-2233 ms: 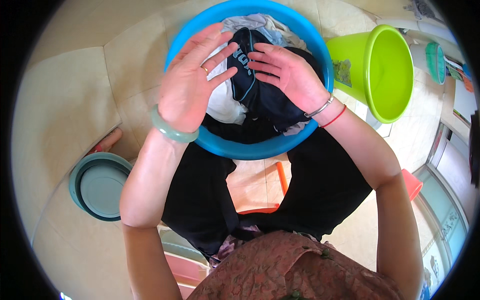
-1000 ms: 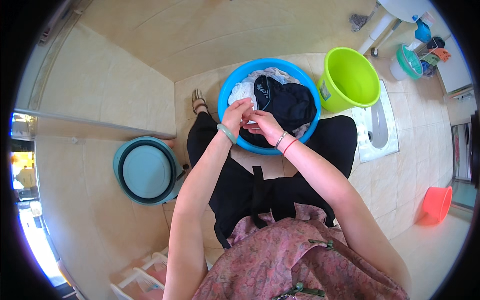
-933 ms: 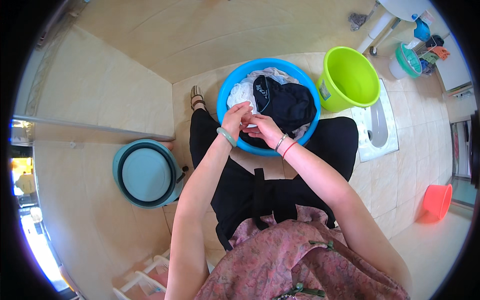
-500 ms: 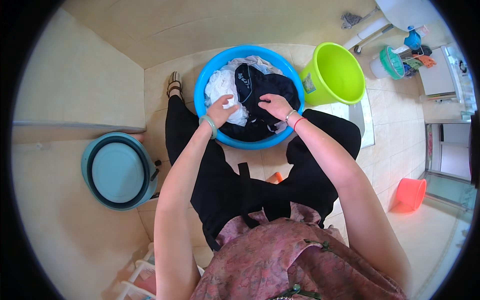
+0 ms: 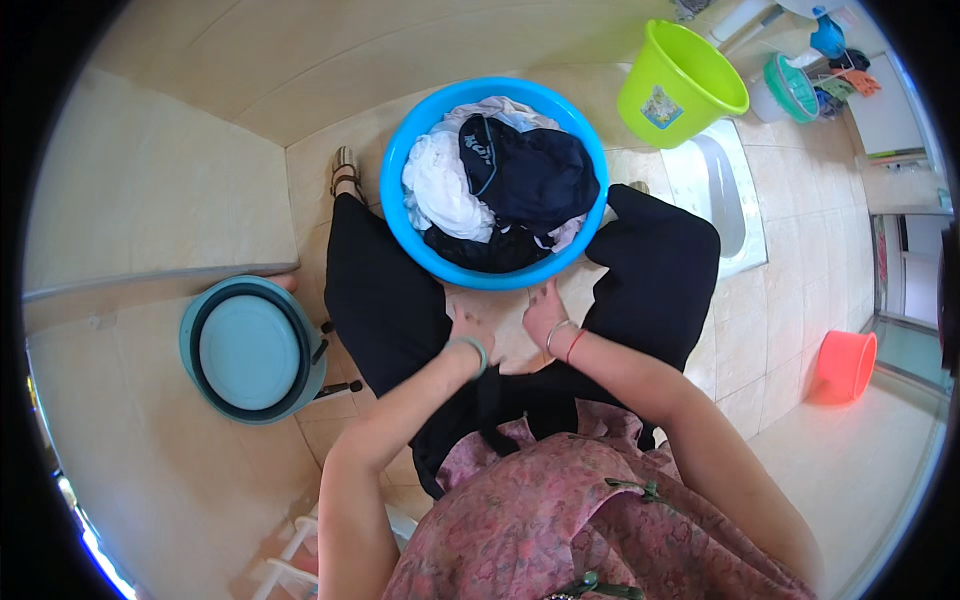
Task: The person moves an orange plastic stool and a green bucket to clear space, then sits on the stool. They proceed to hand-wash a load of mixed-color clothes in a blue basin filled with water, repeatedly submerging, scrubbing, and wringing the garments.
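A round blue basin (image 5: 490, 280) stands on the floor between my legs, full of clothes. White cloth (image 5: 440, 185) lies bunched on its left side, and a dark navy garment (image 5: 530, 170) with pale lettering covers the middle and right. Black fabric (image 5: 490, 250) fills the near part. My left hand (image 5: 470, 327), slightly blurred, hovers on the near side of the basin with its fingers apart and nothing in it. Close to the basin's near rim, my right hand (image 5: 545, 315) points its fingers forward, holding nothing; whether it touches the rim I cannot tell.
A lime green bucket (image 5: 660, 100) stands at the far right, beside a white squat toilet (image 5: 725, 190). At the left is a teal collapsible basin (image 5: 250, 350). A coral bucket (image 5: 845, 367) sits at the right, and a lined bin (image 5: 785, 90) stands far right.
Both hands have left the clothes and drawn back toward me, to the near side of the basin. The navy garment lies bunched higher. The view has shifted a little.
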`<state>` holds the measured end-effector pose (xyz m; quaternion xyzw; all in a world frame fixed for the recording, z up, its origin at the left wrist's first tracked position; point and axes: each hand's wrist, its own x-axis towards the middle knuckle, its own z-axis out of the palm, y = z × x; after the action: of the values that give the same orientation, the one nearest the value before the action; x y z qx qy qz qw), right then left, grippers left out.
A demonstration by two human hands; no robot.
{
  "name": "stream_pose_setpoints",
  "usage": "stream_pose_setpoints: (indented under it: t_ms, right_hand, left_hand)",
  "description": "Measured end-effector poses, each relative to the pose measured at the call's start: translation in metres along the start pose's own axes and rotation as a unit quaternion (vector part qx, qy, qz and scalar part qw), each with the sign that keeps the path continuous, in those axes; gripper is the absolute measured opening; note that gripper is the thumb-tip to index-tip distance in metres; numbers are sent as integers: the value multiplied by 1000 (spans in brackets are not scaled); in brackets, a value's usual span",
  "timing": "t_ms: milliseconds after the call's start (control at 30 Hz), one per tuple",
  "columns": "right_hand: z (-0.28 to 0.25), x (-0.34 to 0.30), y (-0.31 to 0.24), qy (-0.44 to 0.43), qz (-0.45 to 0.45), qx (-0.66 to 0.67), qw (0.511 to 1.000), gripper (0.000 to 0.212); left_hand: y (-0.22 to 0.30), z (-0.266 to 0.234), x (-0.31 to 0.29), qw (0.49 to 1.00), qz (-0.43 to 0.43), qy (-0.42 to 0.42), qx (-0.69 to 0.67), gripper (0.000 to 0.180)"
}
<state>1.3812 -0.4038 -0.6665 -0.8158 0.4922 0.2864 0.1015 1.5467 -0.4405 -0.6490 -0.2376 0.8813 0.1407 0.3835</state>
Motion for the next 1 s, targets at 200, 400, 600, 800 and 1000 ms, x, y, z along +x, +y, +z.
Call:
stream_pose_setpoints:
  t_ms: [200,400,600,800,1000]
  right_hand:
    - [-16,-72,-69,104,25,150,983,40]
    - [-53,-111,-59,162,-34,283,945,38]
    - [-135,-91,190,494,177,307,794,28]
    - [4,-57,411,504,473,609,388,63]
    - [113,-74,452,373,538,744,134,81]
  left_hand:
    - [61,21,-86,969,104,21,-224,54]
    - [102,29,-131,912,24,207,-353,56]
    - [8,-56,-73,905,224,148,-329,49]
    - [-20,-281,179,560,137,59,-815,52]
    - [39,-360,301,367,169,45,-914,71]
